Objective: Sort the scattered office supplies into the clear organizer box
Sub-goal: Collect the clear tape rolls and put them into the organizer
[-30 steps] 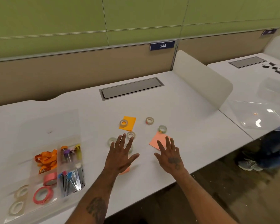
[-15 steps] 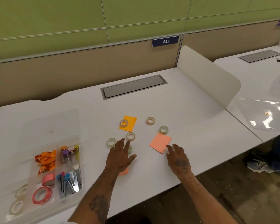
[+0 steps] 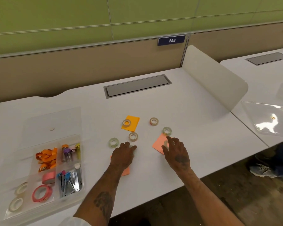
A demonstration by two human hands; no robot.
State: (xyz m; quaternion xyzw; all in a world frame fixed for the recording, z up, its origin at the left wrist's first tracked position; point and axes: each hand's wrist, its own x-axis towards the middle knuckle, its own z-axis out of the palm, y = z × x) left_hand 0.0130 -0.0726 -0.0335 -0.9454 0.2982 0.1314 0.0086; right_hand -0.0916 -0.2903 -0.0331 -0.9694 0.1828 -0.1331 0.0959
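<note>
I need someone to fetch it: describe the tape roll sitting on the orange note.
On the white desk, below the grey cable hatch, lies an orange sticky note. The small tape roll rests on its left edge, the only loose roll lying on orange paper.

Bare forearms, tattooed; right hand [image 3: 176, 154] inked on back (left hand [image 3: 122, 154] unmarked); white sleeve edge [image 3: 78, 221].

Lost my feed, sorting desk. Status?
Left hand flat on desk, empty. Right hand fingers closing on tape roll atop pink note. Organizer box left, path clear.
</note>
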